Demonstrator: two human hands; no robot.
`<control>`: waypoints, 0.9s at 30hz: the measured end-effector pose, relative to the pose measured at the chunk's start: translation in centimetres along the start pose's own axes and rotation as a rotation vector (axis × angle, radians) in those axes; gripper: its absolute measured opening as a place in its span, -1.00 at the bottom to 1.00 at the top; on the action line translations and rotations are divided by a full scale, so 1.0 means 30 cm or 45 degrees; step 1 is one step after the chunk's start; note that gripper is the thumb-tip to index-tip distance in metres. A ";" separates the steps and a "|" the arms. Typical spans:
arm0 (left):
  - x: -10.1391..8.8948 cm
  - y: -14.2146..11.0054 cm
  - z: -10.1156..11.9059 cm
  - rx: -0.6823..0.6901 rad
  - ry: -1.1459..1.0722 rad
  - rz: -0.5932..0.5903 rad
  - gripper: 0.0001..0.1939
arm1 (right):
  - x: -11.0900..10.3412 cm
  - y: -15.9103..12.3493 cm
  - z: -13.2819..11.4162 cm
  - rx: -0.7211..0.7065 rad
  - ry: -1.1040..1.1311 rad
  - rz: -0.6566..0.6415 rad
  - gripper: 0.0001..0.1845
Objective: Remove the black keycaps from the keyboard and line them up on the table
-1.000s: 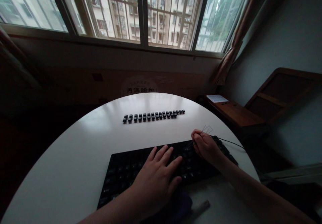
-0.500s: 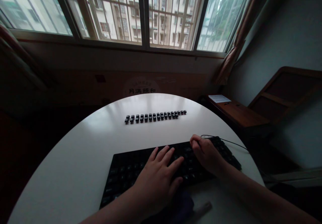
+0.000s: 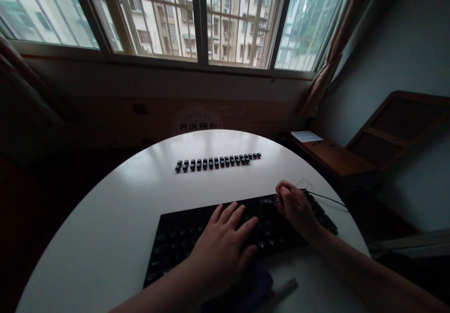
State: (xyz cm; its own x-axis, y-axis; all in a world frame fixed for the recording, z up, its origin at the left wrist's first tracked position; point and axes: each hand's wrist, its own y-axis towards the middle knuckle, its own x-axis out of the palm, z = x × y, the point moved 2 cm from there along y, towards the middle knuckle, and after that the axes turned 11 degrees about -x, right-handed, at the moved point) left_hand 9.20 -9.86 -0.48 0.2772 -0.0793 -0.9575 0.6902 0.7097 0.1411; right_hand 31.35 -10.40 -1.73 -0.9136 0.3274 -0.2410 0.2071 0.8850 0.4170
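Closest in, on the bench, a purple thing, mostly hidden beneath the left forearm, and beside it a short stick, both too dim and blurred to identify. Just beyond, the left hand, spread flat over the keyboard, hiding many keys; placed much as half a second ago. Over the right part of the keyboard, the right hand, curled and pinching a thin wire tool. Shifted slightly rightward since the earlier frame, now with a wire loop showing again behind the fist and thin prongs reaching toward a key near the keyboard's far edge. Impossible to see whether touching that key or just above it; most markings too dark to read. From the far right, a cable running off past the bench's edge. Farther across, well apart from both hands, two rows of black keycaps, unchanged. Beyond the bench, a wooden side table with a sheet of paper; farthest, a barred window, cut off at the top.
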 end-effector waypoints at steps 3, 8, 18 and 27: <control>-0.010 0.003 0.006 -0.024 -0.028 0.030 -0.43 | -0.011 -0.029 -0.050 -0.388 -0.282 -0.129 -0.77; -0.074 0.004 0.013 -0.078 -0.140 0.299 -0.53 | -0.004 -0.085 -0.157 -0.981 -0.435 -0.394 -0.81; -0.130 -0.001 0.015 0.211 -0.183 0.553 -0.87 | 0.048 -0.128 -0.180 -1.031 -0.345 -0.533 -0.81; -0.151 0.004 -0.023 0.071 -0.114 0.625 -0.90 | -0.003 -0.102 -0.173 -0.897 -0.520 -0.158 -0.65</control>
State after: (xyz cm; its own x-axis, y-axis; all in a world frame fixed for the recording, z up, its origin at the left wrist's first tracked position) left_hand 7.57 -8.94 3.69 0.6327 0.1935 -0.7498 0.4978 0.6401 0.5852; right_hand 28.99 -14.85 1.59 -0.6883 0.4555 -0.5646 -0.2792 0.5520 0.7857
